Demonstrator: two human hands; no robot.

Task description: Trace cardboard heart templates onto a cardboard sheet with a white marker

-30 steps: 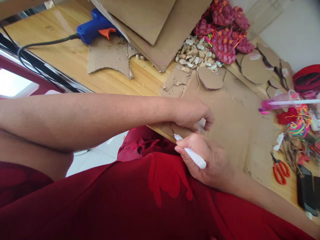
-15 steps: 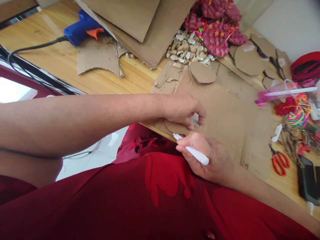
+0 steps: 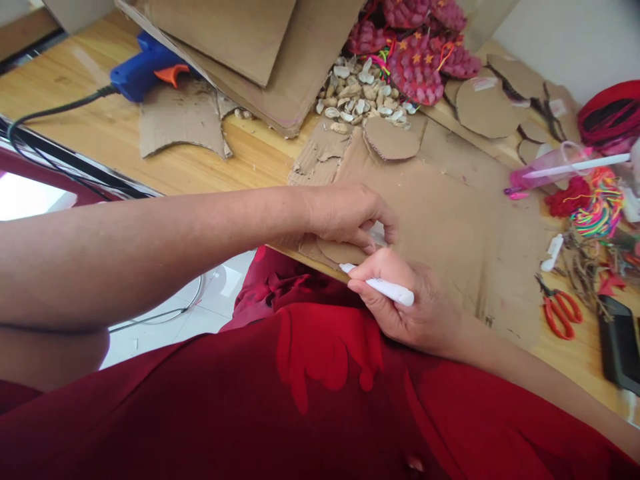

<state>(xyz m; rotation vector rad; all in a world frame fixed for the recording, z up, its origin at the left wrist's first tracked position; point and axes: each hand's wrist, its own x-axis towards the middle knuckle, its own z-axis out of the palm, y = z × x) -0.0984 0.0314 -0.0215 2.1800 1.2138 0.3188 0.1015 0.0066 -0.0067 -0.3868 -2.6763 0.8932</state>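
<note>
My right hand grips a white marker pen between thumb and fingers. The pen's tip points left, at the near edge of the cardboard by the table's front. My left hand reaches across with bent fingers, holding down a rounded cardboard piece that lies on a large cardboard sheet. A whitish patch shows between its thumb and fingers. Part of the rounded piece is hidden under this hand. Behind it, another round cardboard cutout rests on the sheet.
A blue glue gun with a cable lies at the left, beside stacked cardboard. Peanut shells and pink decorated pieces are at the back. Rightward lie red-handled scissors, colourful cords, and a black device.
The view has shifted slightly, so most things sit a little farther left. The pen lies a bit flatter, its tip at the cardboard's edge. My left hand keeps its hold on the rounded piece.
</note>
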